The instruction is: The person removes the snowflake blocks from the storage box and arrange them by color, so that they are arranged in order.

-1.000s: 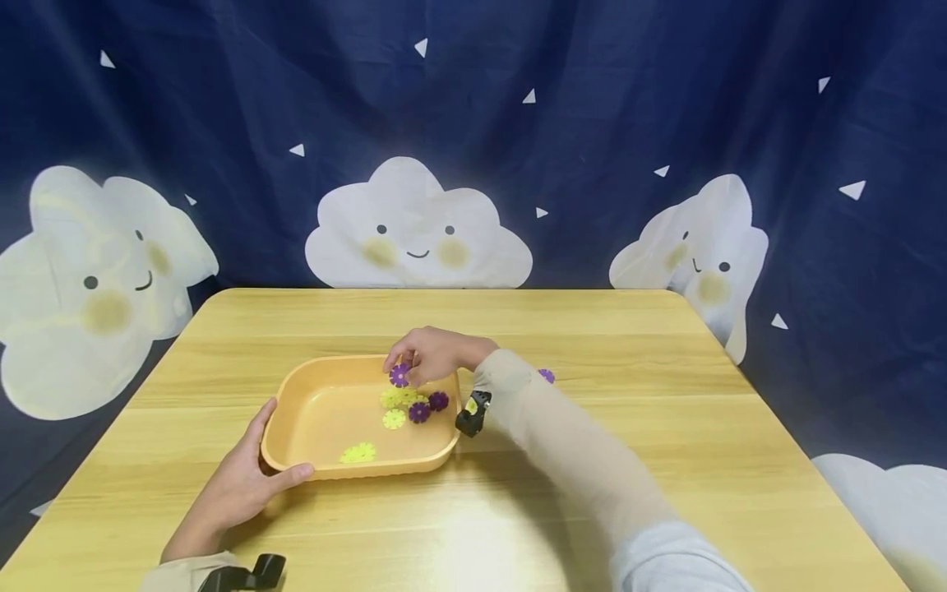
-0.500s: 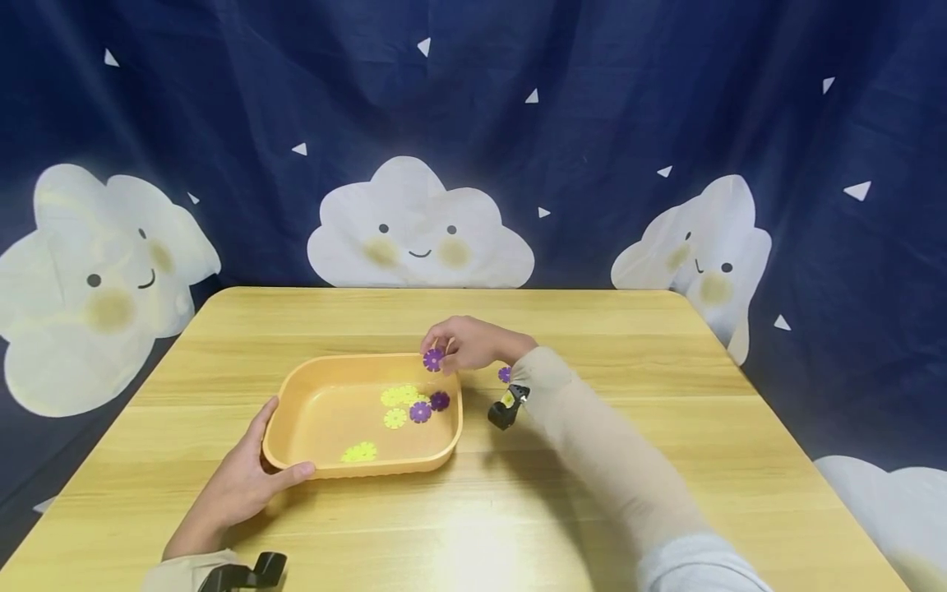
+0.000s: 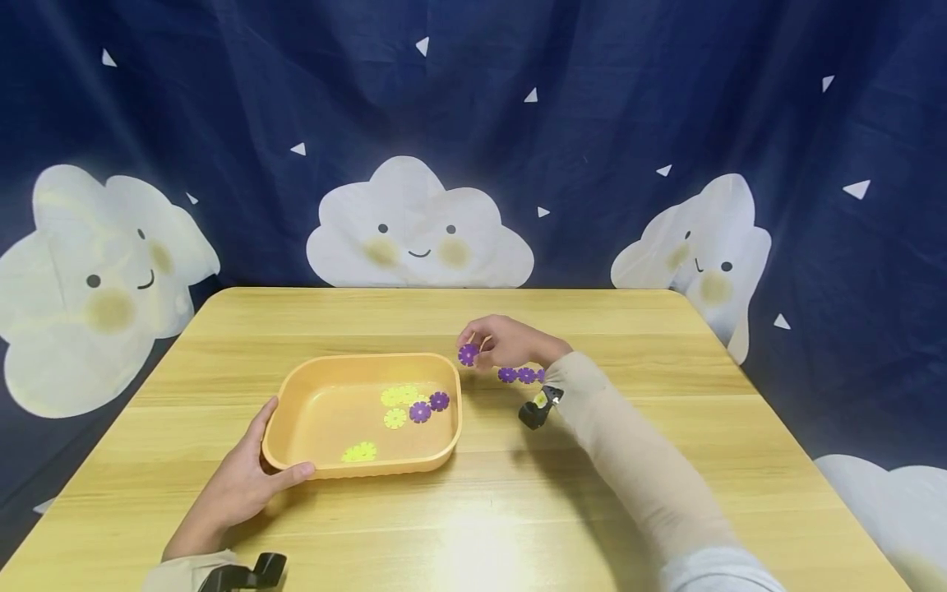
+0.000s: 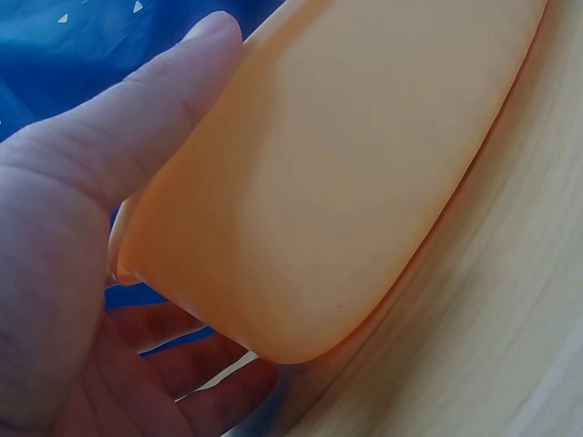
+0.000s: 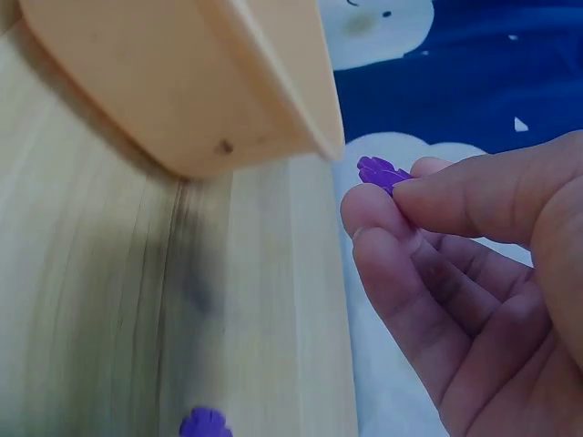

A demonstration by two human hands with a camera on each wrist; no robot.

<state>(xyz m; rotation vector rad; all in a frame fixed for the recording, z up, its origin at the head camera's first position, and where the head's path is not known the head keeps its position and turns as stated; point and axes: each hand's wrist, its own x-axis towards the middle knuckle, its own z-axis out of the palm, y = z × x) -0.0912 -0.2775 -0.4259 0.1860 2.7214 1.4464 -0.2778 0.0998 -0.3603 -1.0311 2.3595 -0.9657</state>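
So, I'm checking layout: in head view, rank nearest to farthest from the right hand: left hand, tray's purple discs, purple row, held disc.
1. Held disc: in right hand.
2. Purple row: on table, right of tray.
3. Purple discs: in tray, right end.
4. Left hand: tray's left.

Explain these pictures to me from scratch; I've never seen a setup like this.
There is no robot here: a person works bare-handed at a wooden table. The wide picture is taken from the person's head, looking forward and down. The two close ones are taken from the wrists, one per hand.

The left hand grips an orange tray at its near left corner. The right hand pinches a purple piece, shaped like a flower.

In the tray are yellow pieces and two purple ones. To its right, a row of purple pieces lies on the table, partly hidden by the right sleeve.
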